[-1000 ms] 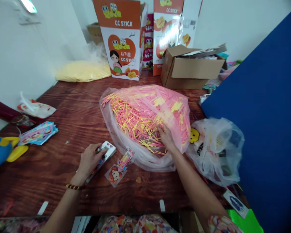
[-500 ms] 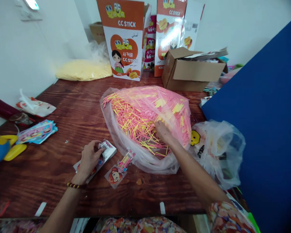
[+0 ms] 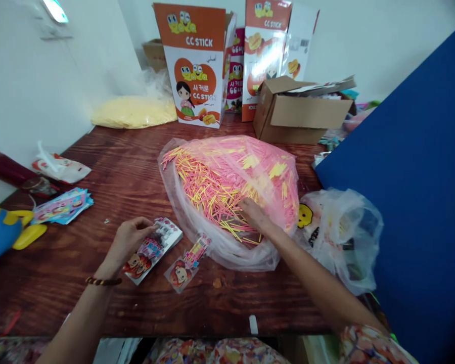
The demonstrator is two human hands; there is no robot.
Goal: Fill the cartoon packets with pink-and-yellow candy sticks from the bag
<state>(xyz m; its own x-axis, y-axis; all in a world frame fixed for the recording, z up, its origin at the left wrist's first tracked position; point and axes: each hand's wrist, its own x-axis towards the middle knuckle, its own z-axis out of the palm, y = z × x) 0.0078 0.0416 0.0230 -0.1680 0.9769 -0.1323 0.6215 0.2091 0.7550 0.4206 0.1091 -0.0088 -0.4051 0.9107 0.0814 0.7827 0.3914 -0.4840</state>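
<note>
A stack of small printed clear plastic packets [image 3: 151, 250] lies on the table in front of me. My left hand [image 3: 131, 235] is at its upper left edge, thumb and fingers pinched on the top packet. To the right of the stack lies a single packet [image 3: 187, 263] with thin sticks inside it. A large clear plastic bag [image 3: 231, 258] lies open towards me, full of thin pink and yellow sticks [image 3: 208, 187]. My right hand [image 3: 255, 215] reaches into its mouth, fingers curled down among the sticks; the fingertips are partly hidden.
Behind the bag stand tall CC Stick cartons [image 3: 195, 65] and an open brown cardboard box [image 3: 307, 111]. A bag of pale yellow material [image 3: 132, 112] lies at back left. Blue printed packets [image 3: 62, 206] are on the left. A crumpled plastic bag [image 3: 349, 232] sits right, beside a blue panel [image 3: 413, 177].
My left hand has shifted left and up off the stack's face, uncovering the printed packets. My right hand has drawn slightly down and towards me among the sticks.
</note>
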